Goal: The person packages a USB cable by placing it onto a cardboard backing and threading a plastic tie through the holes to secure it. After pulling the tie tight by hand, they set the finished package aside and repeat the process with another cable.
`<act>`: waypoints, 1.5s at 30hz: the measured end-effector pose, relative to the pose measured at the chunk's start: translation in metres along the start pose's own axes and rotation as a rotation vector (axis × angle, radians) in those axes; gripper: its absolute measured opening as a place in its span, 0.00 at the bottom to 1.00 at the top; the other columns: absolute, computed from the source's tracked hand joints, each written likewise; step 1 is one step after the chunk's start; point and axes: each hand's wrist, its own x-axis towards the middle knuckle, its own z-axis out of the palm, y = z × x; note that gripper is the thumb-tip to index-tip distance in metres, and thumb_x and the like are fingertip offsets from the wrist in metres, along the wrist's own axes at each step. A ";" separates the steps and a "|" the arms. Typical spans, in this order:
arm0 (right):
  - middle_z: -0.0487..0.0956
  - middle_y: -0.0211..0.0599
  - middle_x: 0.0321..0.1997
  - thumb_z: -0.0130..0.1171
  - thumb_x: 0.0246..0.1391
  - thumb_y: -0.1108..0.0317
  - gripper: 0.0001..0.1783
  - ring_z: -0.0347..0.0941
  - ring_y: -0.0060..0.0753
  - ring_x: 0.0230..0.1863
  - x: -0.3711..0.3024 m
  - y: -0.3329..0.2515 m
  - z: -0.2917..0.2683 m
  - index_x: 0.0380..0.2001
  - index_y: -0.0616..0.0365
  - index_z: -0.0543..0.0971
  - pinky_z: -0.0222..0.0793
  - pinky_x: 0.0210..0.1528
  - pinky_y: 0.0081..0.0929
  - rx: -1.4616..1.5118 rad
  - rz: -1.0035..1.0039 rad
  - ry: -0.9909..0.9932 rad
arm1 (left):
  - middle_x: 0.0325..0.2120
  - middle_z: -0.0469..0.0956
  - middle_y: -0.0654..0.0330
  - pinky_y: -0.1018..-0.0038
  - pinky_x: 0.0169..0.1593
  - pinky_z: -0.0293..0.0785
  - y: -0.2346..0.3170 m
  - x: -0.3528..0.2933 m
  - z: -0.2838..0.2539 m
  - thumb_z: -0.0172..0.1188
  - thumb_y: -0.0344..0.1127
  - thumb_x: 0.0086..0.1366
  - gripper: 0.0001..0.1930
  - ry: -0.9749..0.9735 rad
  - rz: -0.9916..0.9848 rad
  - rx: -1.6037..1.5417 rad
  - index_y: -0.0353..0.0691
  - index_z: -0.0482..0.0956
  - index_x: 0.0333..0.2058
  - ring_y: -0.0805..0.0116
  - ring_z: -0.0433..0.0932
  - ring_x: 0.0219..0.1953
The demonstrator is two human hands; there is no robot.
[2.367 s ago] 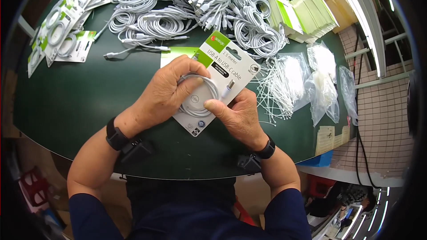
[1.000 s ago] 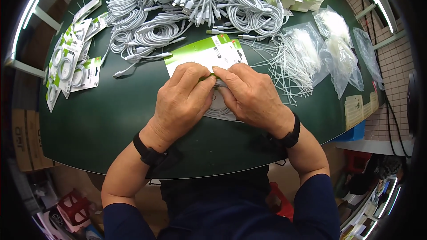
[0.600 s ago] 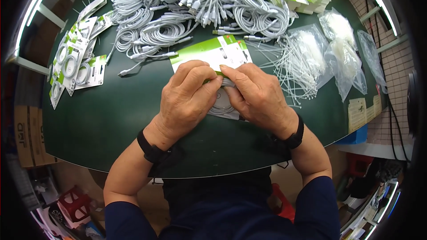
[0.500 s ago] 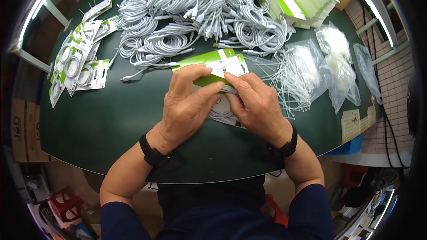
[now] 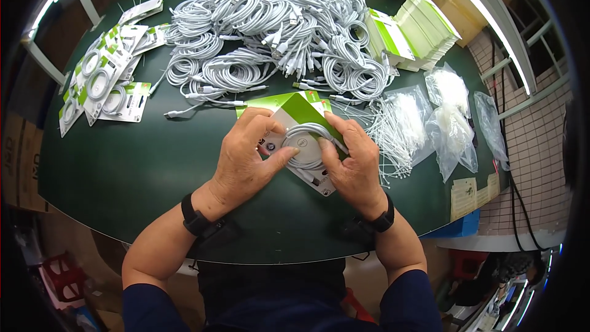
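Observation:
A green-and-white packaging card [image 5: 296,109] is between my hands, tilted, with a coiled white cable [image 5: 307,128] lying against its face. My left hand [image 5: 246,157] grips the card's left side, its thumb touching the coil's edge. My right hand [image 5: 355,163] grips the right side, with the thumb inside the ring and the index finger along the card's upper edge. A dark-ended plug shows at the card's lower end. Behind it, more green cards [image 5: 252,101] lie on the table.
A large heap of coiled white cables [image 5: 264,18] fills the far middle of the green table [image 5: 141,178]. Carded cables [image 5: 101,83] lie at left. A stack of folded cards [image 5: 424,31], loose white cable ties [image 5: 393,141] and clear bags [image 5: 452,126] are at right.
The card has turned so its coil faces up more fully, and my right thumb has moved into the ring. My left fingers have shifted down along the card. The whole view has shifted slightly.

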 end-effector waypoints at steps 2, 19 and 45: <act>0.81 0.47 0.41 0.65 0.57 0.80 0.23 0.81 0.42 0.37 0.001 0.002 0.002 0.57 0.66 0.79 0.77 0.40 0.33 0.013 -0.040 0.036 | 0.52 0.76 0.55 0.73 0.41 0.81 0.001 -0.002 0.003 0.79 0.25 0.53 0.23 0.051 -0.023 -0.066 0.40 0.79 0.46 0.67 0.81 0.42; 0.79 0.45 0.60 0.58 0.68 0.81 0.28 0.78 0.30 0.61 -0.011 0.004 0.013 0.68 0.67 0.67 0.74 0.63 0.28 0.502 0.161 -0.028 | 0.48 0.83 0.58 0.81 0.34 0.80 -0.006 -0.005 -0.005 0.66 0.31 0.72 0.18 -0.104 -0.539 -0.814 0.32 0.77 0.56 0.73 0.83 0.38; 0.84 0.46 0.34 0.72 0.50 0.66 0.10 0.81 0.53 0.41 0.009 0.105 -0.067 0.33 0.59 0.86 0.77 0.45 0.43 -0.359 0.220 -0.321 | 0.51 0.81 0.49 0.66 0.42 0.91 -0.006 0.017 -0.024 0.55 0.28 0.78 0.14 0.289 -0.051 -0.589 0.29 0.72 0.57 0.61 0.85 0.48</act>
